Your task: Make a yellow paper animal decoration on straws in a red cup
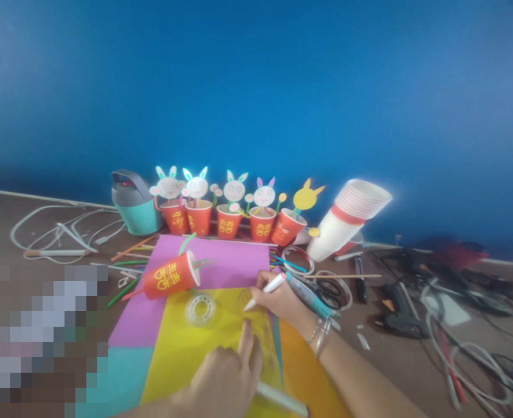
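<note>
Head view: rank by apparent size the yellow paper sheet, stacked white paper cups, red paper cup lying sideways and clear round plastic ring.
Largest first:
Yellow paper sheet
Stacked white paper cups
Red paper cup lying sideways
Clear round plastic ring

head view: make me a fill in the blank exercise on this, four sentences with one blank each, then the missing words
1. The pen aimed at the paper is held in the ____ hand.
2. The tape roll lies on paper whose colour is ____.
3. The nearest red cup lies tipped over on its ____.
4. The colour of the wall is ____.

Missing words: right; yellow; side; blue.
</note>
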Demonstrator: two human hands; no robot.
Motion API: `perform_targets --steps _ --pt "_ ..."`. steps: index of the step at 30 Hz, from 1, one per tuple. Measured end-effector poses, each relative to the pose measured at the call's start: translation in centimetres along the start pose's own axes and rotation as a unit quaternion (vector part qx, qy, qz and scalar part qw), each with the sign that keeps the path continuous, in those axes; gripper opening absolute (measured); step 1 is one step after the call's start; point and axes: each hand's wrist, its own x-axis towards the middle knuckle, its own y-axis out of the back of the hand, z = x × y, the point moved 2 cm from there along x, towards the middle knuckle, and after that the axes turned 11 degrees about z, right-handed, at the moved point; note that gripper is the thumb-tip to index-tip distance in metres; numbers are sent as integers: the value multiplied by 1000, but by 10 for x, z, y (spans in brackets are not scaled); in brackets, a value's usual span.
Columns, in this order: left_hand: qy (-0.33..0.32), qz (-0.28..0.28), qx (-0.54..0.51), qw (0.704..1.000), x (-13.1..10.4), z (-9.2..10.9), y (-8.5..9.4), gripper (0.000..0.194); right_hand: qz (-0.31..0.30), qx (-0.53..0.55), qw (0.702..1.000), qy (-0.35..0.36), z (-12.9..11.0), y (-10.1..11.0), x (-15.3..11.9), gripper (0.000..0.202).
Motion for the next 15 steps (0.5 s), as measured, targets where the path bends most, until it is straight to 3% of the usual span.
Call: perform_targets --steps 15 --pt "7 6 6 1000 0 2 -2 45 17 9 1000 7 -2 3 2 21"
